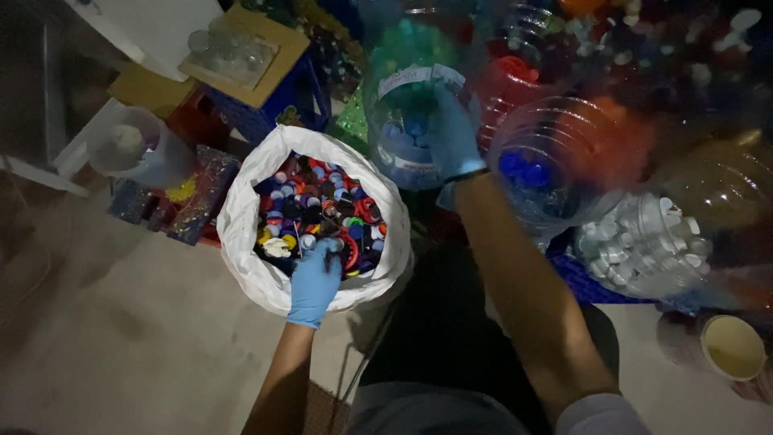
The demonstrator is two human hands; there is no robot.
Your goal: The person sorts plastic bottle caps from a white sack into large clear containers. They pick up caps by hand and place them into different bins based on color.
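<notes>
A white sack (241,217) stands open on the floor, filled with several mixed-colour bottle caps (322,205). My left hand (316,278), in a blue glove, reaches into the sack's near side with fingers among the caps; whether it holds one is unclear. My right hand (452,133), also blue-gloved, rests on the rim of a clear plastic jar (407,153) that holds blue caps. The jar sits just right of the sack.
More clear jars stand to the right: one with blue caps (555,173), one with white caps (644,246). A white tub (133,149) and a blue crate topped with cardboard (258,80) lie at left. A cup (729,348) sits at lower right.
</notes>
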